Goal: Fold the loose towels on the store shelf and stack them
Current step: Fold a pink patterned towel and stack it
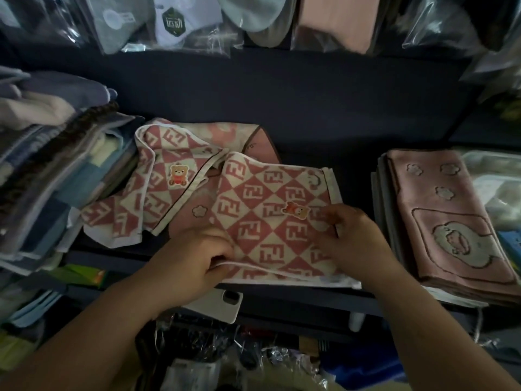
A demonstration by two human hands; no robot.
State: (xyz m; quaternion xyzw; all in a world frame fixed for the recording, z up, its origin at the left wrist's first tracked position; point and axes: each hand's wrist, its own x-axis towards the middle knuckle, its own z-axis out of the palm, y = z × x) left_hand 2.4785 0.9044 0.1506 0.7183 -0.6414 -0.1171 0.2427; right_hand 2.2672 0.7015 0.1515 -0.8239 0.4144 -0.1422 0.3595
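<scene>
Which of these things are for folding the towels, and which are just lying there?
For the job: towel being folded, left hand, right hand, crumpled towel, pink folded stack.
Just lying about: white phone, bagged packs.

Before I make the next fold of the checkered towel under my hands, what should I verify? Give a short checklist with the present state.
1. Left hand pinches the checkered towel at its near edge: ok.
2. Right hand has a real grip on the right side: cannot tell.
3. Towel free of the second loose towel: not ok, they meet at the far-left corner.
4. Pink stack on the right is tidy: ok.
</scene>
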